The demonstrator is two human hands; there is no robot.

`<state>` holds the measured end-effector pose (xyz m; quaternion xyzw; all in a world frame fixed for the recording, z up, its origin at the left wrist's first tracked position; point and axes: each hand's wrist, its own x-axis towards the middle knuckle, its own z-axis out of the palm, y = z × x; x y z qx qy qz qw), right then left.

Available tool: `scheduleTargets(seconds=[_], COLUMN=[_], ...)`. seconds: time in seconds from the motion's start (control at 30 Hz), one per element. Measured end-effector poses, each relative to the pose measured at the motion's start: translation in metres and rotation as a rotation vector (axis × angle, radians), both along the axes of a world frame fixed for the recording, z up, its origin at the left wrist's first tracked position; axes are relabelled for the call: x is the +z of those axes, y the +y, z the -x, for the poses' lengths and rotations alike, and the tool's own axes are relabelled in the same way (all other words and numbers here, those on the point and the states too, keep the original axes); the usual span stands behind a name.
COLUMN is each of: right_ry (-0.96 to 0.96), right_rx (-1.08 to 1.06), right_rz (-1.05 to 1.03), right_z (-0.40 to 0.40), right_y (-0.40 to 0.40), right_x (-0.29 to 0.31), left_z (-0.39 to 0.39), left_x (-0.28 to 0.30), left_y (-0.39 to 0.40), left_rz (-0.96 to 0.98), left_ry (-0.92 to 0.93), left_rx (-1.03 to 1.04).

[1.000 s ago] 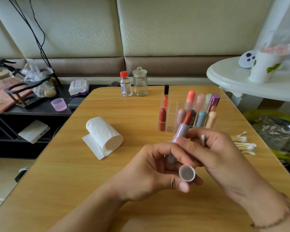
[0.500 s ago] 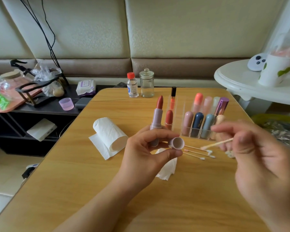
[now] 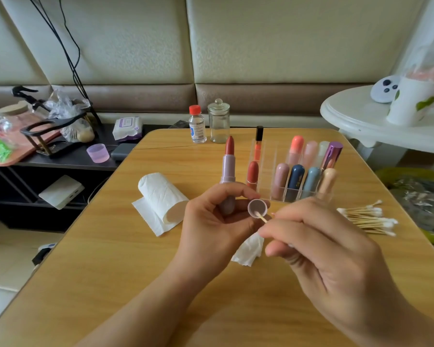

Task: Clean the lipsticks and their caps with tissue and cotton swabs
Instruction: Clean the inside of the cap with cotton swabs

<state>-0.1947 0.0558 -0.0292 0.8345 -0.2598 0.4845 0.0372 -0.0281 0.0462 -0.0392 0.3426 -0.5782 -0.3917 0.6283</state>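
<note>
Head view: on the table [image 3: 135,271] a tissue roll [image 3: 161,199] lies left of the hands, a swab pile [image 3: 368,220] right. Left hand [image 3: 211,229] grips the lipstick [image 3: 228,171], bullet upright and pointing away, and pinches its cap [image 3: 257,208], mouth facing the camera. Right hand [image 3: 323,254] is just right of the cap, pinching a swab [image 3: 263,218] whose axis slants up-left, tip at the cap's lower rim (inside or merely touching, I can't tell). A short push along that slant looks likely next.
</note>
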Motion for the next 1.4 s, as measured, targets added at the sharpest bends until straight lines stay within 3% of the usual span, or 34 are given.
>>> scheduleTargets(seconds=[0.17, 0.33, 0.53, 0.73, 0.87, 1.03, 1.4], right_ry=[0.014, -0.020, 0.063, -0.141, -0.456, -0.597, -0.450], right_rx=[-0.010, -0.152, -0.099, -0.119, 0.032, 0.180, 0.144], right_rz=[-0.019, 0.098, 0.115, -0.085, -0.399, -0.497, -0.500], right_z=[-0.004, -0.004, -0.006, 0.011, 0.016, 0.015, 0.014], right_y=[0.006, 0.011, 0.016, 0.004, -0.002, -0.003, -0.006], right_x=[-0.002, -0.004, -0.008, 0.003, 0.001, 0.007, 0.003], left_z=[-0.001, 0.000, -0.002, -0.007, -0.012, -0.013, -0.011], left_x=[-0.004, -0.007, -0.005, -0.003, -0.004, -0.007, -0.011], left_y=[0.000, -0.002, -0.003, -0.003, -0.004, -0.007, -0.006], left_rz=[0.100, 0.153, 0.153, -0.051, -0.204, -0.247, -0.242], left_ry=[-0.110, -0.123, -0.154, -0.167, -0.093, 0.007, -0.066], left_rx=[0.048, 0.052, 0.113, -0.124, -0.321, -0.441, -0.519])
